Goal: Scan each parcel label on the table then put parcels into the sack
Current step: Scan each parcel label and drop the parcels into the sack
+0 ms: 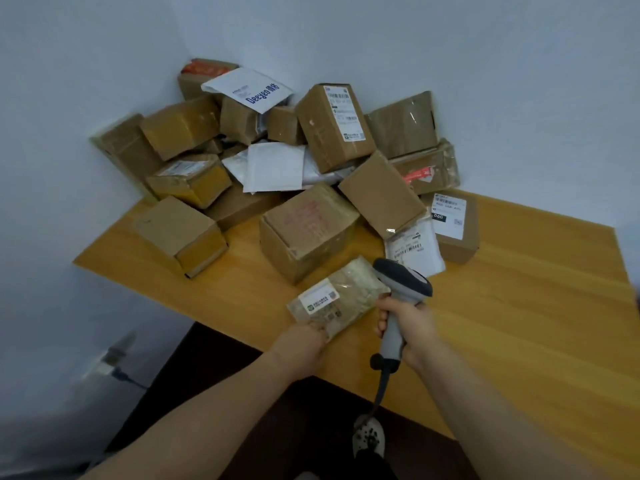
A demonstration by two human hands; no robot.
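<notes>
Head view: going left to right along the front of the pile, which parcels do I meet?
plain brown box → box with red print → white mailer with barcode label → brown box with white label

Parcels [277, 161] heaped on table [519, 306]

Bare forearms [207, 410], pale clog [369, 438] (dark spots on top), dark trouser leg [375, 464]
</notes>
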